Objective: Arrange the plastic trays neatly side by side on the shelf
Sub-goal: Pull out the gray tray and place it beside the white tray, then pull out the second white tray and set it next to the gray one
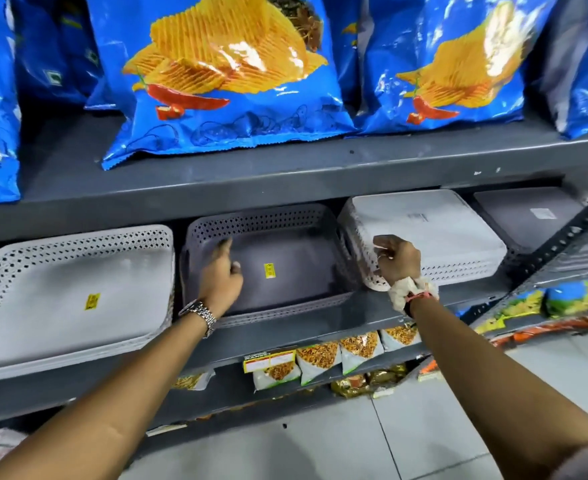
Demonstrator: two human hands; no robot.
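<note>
Yellow sticker (pixel 269 270), print seemingly illegible, on grey tray (pixel 285 289) beside left hand (pixel 221 275).

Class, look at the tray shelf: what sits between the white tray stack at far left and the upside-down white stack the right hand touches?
In the head view, a grey perforated tray stack, open side up, with the left hand reaching into it.

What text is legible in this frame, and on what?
None can be read.
Yellow sticker in the grey tray: print too small.
Yellow sticker in the white tray: blurred.
Label on the upturned white tray: too faint.
Chip bags on the upper shelf: lettering cut off or blurred.
Snack packets and price tag below: too small.
</note>
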